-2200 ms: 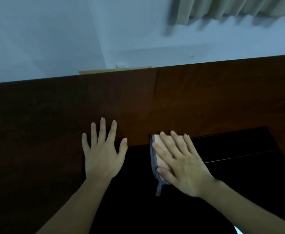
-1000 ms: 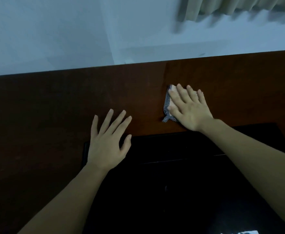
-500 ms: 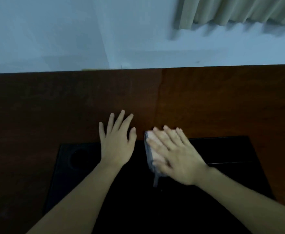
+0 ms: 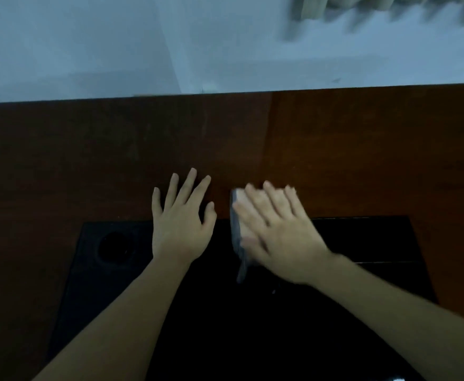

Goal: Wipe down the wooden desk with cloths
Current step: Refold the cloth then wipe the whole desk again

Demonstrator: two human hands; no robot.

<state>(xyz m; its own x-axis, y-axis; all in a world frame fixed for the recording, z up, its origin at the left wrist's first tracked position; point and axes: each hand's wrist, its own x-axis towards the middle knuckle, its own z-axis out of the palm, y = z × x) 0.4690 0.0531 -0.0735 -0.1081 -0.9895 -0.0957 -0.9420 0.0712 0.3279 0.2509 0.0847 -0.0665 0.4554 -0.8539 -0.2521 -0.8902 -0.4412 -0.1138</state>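
Mid-wipe: at frame centre my right hand [image 4: 280,237], fingers flat, presses the cloth [image 4: 237,229] across the edge where the black mat [image 4: 110,270] meets the brown worktop [image 4: 362,160]. My left hand [image 4: 180,224], spread and holding nothing, rests beside it. Next, I judge, push the cloth toward the unwiped upper worktop.

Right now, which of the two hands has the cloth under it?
The right hand: its flat fingers press the cloth onto the desk. The left hand rests bare.
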